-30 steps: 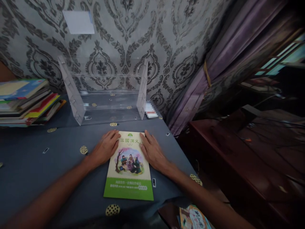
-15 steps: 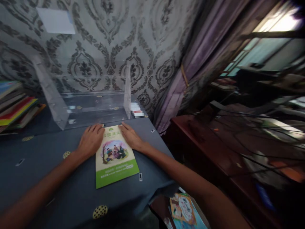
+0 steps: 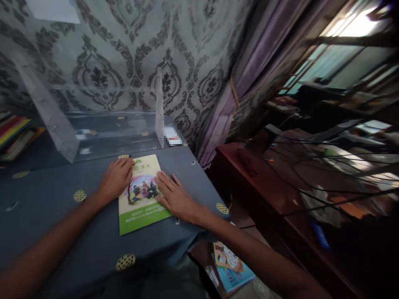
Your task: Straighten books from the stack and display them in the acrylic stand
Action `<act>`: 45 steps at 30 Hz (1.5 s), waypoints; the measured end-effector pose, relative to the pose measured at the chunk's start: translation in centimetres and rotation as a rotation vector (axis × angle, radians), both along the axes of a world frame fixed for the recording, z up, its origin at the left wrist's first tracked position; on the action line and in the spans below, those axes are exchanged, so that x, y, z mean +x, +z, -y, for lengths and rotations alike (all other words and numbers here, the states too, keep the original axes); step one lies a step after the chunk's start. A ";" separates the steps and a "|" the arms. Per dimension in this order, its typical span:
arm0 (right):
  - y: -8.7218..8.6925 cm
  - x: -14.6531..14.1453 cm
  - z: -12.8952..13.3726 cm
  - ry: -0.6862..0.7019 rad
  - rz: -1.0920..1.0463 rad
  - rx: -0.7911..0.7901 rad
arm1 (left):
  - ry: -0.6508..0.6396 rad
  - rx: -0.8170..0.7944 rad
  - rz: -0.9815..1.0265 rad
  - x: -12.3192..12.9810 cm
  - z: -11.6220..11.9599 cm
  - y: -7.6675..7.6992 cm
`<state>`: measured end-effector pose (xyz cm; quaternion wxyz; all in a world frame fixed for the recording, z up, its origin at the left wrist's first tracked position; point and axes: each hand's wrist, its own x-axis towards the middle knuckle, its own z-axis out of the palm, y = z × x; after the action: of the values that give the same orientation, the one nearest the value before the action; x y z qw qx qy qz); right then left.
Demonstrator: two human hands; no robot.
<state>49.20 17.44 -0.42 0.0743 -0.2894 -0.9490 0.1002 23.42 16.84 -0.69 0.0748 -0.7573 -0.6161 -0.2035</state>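
Note:
A cream and green book (image 3: 141,195) with a picture of seated figures on its cover lies flat on the dark blue-grey tablecloth (image 3: 62,249). On its upper left edge rests my left hand (image 3: 117,177), fingers together and stretched over the corner of the cover. My right hand (image 3: 177,197) lies along the right edge, its fingers extended and a little apart, tips on the cover. Neither hand lifts the book. Beyond it stands a clear acrylic rack (image 3: 159,112) with two upright side panels.
Stacked books (image 3: 15,135) stand at the left. A small white and red item (image 3: 172,136) lies right of the rack. Below the table's right edge are more colourful books (image 3: 232,270). A dark red desk (image 3: 230,160) with cables stands to the right, beside a purple curtain (image 3: 224,112).
My right hand has slid from the book's top right corner down to the middle of its right edge. My left hand stays near the upper left. The view has shifted slightly.

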 end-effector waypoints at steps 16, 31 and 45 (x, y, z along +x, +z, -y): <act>0.9 -3.0 8.5 0.341 -0.062 -0.015 | -0.018 -0.007 0.051 -0.2 0.1 -0.1; 0.0 1.8 9.9 -0.020 -0.159 0.046 | 0.019 -0.068 -0.127 -0.5 -0.6 1.2; 0.9 -2.6 -1.6 -0.224 -0.875 -0.548 | 0.009 -0.272 -0.157 4.4 1.8 3.2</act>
<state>46.57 19.06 0.50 0.3954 -0.3290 -0.7315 0.4475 27.86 15.07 2.52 0.0202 -0.7711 -0.6338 -0.0579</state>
